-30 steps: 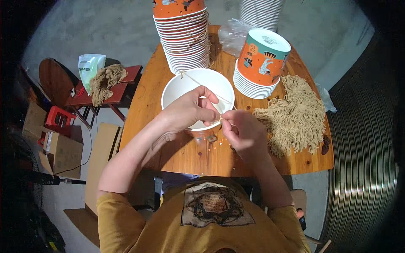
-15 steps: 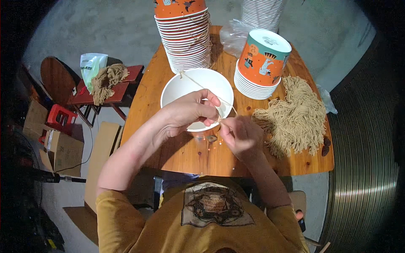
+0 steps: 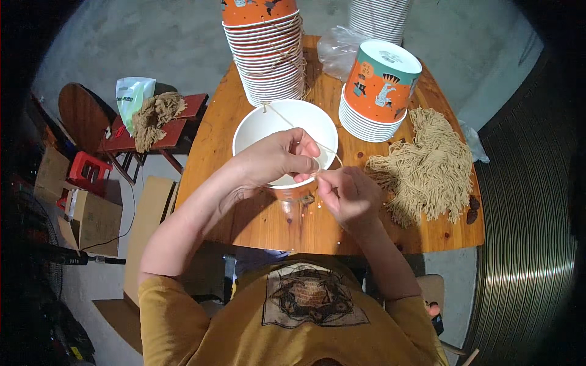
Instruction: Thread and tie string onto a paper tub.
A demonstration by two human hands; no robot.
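Observation:
A white-lined paper bucket [image 3: 256, 125] stands mouth up on the wooden table in front of me. A beige cord [image 3: 287, 120] runs from its far rim across the mouth to my fingers. My left hand [image 3: 284, 157] is over the near part of the mouth, its fingers closed on the cord close to the near rim. Just right of it, my right hand [image 3: 349, 194] pinches the cord's end, the fingertips of both hands nearly touching. Whether there is a knot between the fingertips is too small to make out.
Behind the bucket rises a tall stack of orange buckets [image 3: 268, 67] with cords hanging. Upside-down buckets [image 3: 378, 91] stand at right, near a heap of beige cords [image 3: 427, 174]. A plastic bag [image 3: 342, 52] lies behind. Left of the table [image 3: 213, 177] are a red bench [image 3: 165, 139] and cardboard boxes [image 3: 97, 222].
My right hand, blurred before, is now steadier and still pinches by the near rim. My left hand has barely moved. The bucket has shifted very slightly.

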